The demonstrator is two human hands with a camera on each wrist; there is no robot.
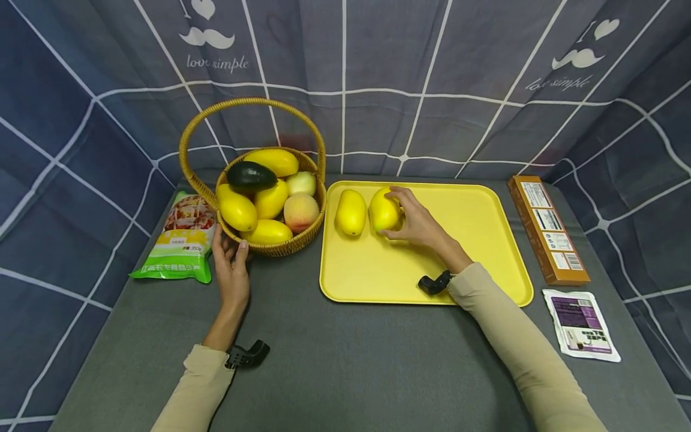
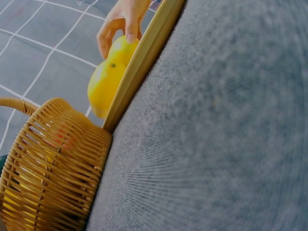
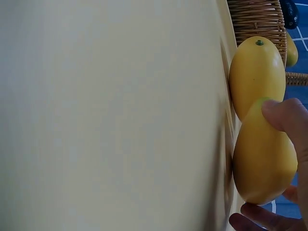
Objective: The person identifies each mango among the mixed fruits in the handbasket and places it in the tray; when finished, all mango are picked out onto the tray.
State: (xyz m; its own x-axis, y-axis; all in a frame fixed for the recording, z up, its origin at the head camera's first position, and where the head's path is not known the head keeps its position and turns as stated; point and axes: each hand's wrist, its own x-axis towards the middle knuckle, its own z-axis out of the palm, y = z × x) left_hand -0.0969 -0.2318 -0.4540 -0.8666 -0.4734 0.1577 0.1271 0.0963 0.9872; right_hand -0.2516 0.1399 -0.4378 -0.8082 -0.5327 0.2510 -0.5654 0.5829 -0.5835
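Note:
My right hand pinches a yellow mango lengthwise, thumb at one end and fingers at the other. This mango sits at the upper left of a yellow tray. Close beside it on the tray lies a second mango. To the left stands a wicker basket with a tall handle, holding several yellow mangoes, a dark green avocado, a peach and a pale green round fruit. At the basket's front left, my left hand holds its side; some fingers are hidden.
A green and white food bag lies left of the basket. Right of the tray are a long brown box and a white and purple pouch. A grid-patterned curtain rises behind the grey table.

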